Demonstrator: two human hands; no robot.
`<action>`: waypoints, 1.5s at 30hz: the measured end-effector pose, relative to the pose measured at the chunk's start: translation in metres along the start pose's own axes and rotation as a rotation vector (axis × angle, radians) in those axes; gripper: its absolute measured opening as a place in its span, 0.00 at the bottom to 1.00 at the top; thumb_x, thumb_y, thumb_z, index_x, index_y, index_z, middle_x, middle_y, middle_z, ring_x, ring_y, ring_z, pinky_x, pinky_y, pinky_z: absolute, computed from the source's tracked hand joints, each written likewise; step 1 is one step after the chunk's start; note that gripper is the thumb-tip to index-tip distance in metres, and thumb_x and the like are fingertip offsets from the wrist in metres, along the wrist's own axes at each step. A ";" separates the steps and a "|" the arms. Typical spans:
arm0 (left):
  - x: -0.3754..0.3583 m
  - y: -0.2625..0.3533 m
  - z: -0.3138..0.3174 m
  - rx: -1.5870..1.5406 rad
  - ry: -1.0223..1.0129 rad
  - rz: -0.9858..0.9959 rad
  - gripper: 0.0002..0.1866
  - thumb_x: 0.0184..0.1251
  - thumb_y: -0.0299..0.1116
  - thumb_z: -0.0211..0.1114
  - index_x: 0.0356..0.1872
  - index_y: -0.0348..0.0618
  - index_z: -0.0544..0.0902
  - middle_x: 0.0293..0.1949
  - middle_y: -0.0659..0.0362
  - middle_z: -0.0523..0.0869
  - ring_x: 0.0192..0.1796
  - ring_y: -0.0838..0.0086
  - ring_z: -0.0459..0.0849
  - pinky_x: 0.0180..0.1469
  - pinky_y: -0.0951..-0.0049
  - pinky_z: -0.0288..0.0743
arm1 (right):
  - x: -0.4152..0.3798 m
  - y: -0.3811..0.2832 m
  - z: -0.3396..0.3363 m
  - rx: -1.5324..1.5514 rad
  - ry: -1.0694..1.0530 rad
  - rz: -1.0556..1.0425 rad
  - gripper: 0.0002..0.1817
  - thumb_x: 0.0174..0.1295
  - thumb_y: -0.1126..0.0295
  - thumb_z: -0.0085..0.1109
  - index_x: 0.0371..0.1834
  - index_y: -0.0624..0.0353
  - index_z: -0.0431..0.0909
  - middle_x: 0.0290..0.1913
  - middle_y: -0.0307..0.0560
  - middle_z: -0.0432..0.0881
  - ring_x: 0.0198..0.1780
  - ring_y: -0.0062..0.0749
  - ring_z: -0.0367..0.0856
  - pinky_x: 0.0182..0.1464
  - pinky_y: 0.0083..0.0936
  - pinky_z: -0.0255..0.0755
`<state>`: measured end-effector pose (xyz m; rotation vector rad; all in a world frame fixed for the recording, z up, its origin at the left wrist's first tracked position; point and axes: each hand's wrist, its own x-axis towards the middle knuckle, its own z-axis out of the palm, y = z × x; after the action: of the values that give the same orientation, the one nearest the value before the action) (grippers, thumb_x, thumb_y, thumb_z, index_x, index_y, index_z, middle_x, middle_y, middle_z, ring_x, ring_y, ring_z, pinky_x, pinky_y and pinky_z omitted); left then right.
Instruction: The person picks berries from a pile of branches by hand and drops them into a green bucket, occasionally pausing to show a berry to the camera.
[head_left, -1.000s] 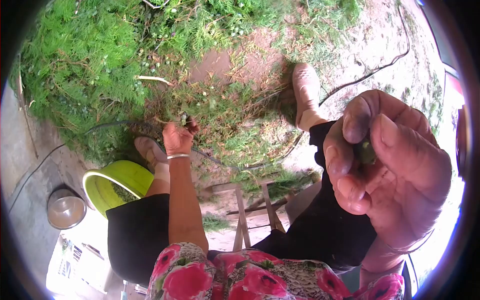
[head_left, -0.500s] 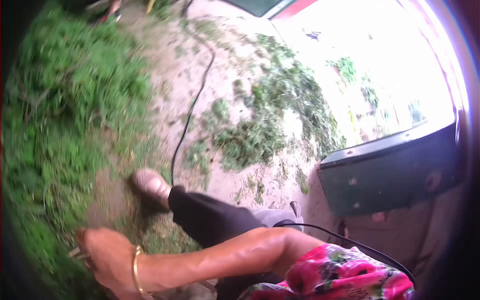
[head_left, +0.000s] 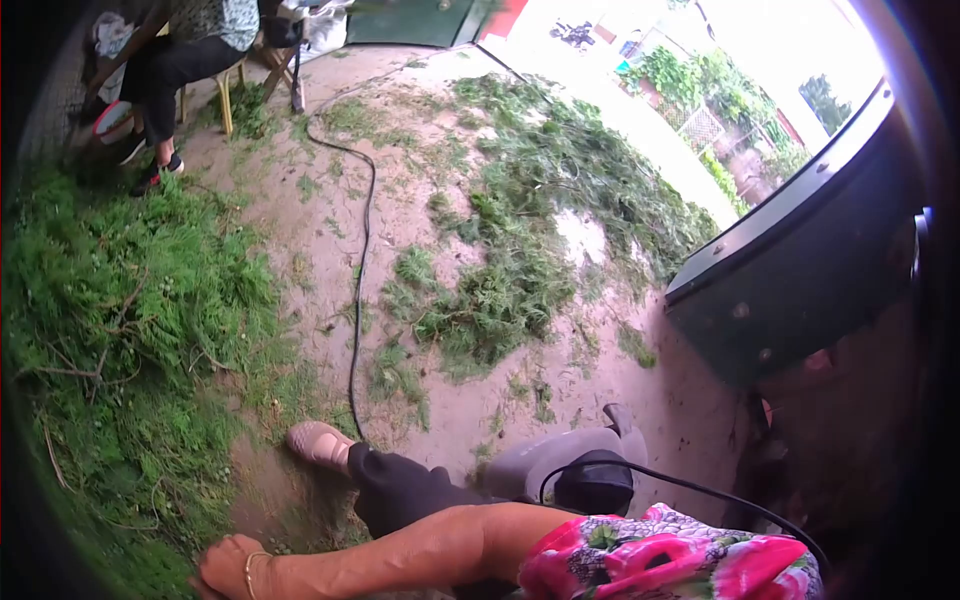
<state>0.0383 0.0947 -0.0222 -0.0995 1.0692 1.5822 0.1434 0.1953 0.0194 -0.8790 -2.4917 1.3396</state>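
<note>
My right hand (head_left: 228,568), with a thin gold bangle (head_left: 250,572) at the wrist, is low at the left by the edge of a heap of cut green branches (head_left: 150,320). Its fingers are curled closed; what they hold, if anything, is hidden. The bare forearm runs in from a pink floral sleeve (head_left: 660,555). My left hand is out of view. Past the forearm show my dark trouser leg (head_left: 410,490) and a pinkish shoe (head_left: 320,443). Beside the leg is a grey plastic machine (head_left: 540,465) with a black round part and a black cable.
A black cord (head_left: 362,260) winds across the floor. More green cuttings (head_left: 520,260) lie scattered in the middle. Another person (head_left: 185,60) sits on a stool at the upper left, near a basin (head_left: 113,120). A dark green metal panel (head_left: 800,270) stands at the right.
The view has swung up, bringing the seated person in and shifting the floor downward in frame. My right hand appears lower, near the bottom edge. The picture is sharper.
</note>
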 end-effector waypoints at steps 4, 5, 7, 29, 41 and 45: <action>-0.008 0.011 -0.027 -0.064 -0.198 -0.002 0.31 0.67 0.54 0.52 0.60 0.36 0.67 0.60 0.51 0.73 0.58 0.61 0.74 0.56 0.57 0.71 | 0.000 -0.007 -0.001 -0.166 0.014 -0.021 0.09 0.49 0.61 0.60 0.26 0.52 0.84 0.31 0.41 0.85 0.37 0.36 0.83 0.36 0.35 0.74; -0.013 0.010 -0.024 -0.063 -0.202 0.002 0.31 0.67 0.54 0.52 0.60 0.36 0.67 0.60 0.51 0.73 0.58 0.61 0.74 0.56 0.57 0.71 | 0.002 -0.008 -0.002 -0.153 -0.030 -0.027 0.08 0.49 0.63 0.59 0.26 0.52 0.84 0.30 0.43 0.84 0.37 0.35 0.83 0.34 0.33 0.74; -0.019 0.008 -0.024 -0.072 -0.131 0.067 0.29 0.69 0.49 0.52 0.59 0.34 0.68 0.59 0.50 0.73 0.58 0.61 0.74 0.55 0.59 0.71 | 0.001 -0.011 0.002 -0.141 0.015 -0.061 0.08 0.48 0.64 0.60 0.27 0.54 0.84 0.29 0.45 0.84 0.34 0.35 0.83 0.31 0.32 0.74; -0.007 -0.005 -0.081 -0.122 -0.253 0.060 0.18 0.71 0.36 0.39 0.55 0.41 0.70 0.58 0.56 0.72 0.60 0.69 0.68 0.62 0.62 0.62 | 0.017 -0.004 0.031 0.135 -0.090 0.043 0.08 0.42 0.69 0.61 0.22 0.62 0.80 0.26 0.55 0.80 0.31 0.47 0.80 0.32 0.37 0.76; 0.017 -0.008 -0.028 -0.036 0.005 0.319 0.10 0.60 0.26 0.56 0.42 0.39 0.78 0.39 0.55 0.80 0.39 0.72 0.78 0.39 0.69 0.71 | 0.032 -0.005 0.031 0.040 0.399 -0.038 0.03 0.36 0.75 0.59 0.15 0.63 0.77 0.20 0.60 0.75 0.27 0.52 0.78 0.31 0.39 0.74; -0.030 -0.036 -0.044 0.854 0.151 -0.013 0.17 0.57 0.23 0.61 0.49 0.34 0.76 0.41 0.53 0.83 0.40 0.70 0.83 0.40 0.71 0.79 | 0.040 0.021 -0.012 0.253 0.044 0.023 0.05 0.43 0.71 0.54 0.17 0.61 0.78 0.21 0.55 0.77 0.26 0.46 0.79 0.29 0.35 0.73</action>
<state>0.0570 0.0397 -0.0505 0.3557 1.7709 1.0047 0.1246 0.2356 0.0051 -0.8702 -2.2219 1.5807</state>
